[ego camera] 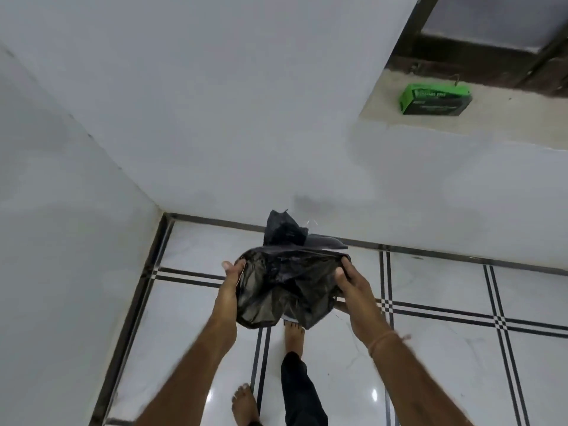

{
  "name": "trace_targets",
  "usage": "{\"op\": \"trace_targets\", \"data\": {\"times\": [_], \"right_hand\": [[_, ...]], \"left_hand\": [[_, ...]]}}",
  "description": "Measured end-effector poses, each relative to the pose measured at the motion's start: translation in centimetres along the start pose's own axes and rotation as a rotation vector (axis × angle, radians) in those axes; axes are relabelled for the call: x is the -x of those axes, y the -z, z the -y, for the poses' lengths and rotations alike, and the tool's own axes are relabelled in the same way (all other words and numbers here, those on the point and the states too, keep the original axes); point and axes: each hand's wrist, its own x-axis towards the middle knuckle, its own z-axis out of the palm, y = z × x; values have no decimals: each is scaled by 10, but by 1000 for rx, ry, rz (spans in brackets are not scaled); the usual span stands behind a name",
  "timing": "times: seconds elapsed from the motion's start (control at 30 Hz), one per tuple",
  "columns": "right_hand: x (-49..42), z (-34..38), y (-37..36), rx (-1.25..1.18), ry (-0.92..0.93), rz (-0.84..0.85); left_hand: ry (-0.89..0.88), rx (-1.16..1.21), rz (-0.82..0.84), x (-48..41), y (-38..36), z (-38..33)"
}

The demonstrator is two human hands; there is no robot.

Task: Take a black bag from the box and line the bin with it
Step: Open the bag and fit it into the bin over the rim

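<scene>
A thin black bag (pixel 285 290) hangs open between my two hands above the floor, its mouth stretched wide and its body crumpled. My left hand (pixel 232 273) grips the bag's left rim. My right hand (pixel 350 281) grips the right rim. Behind the bag, a dark shape with a flat lid edge (pixel 319 242) stands against the wall; it looks like the bin, mostly hidden by the bag. The green box (pixel 435 99) lies on a window ledge at the upper right, far from both hands.
White walls meet in a corner at the left. The floor (pixel 445 348) is glossy white tile with black stripes. My bare feet (pixel 244 404) and a dark trouser leg stand below the bag. A dark wooden window frame (pixel 479 66) sits behind the ledge.
</scene>
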Motion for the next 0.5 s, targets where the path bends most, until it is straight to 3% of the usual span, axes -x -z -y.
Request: {"op": "trace_targets", "data": {"times": [0.13,0.23,0.5], "right_hand": [[-47,-56,29,28,-121,-102],[-79,-104,54,69,-229,-75],[-204,-173,60,-229,-139,-131]], "left_hand": [[100,35,20,-56,-23,50],[141,72,30,-97,-34,91],[121,17,25,-217,-42,147]]}}
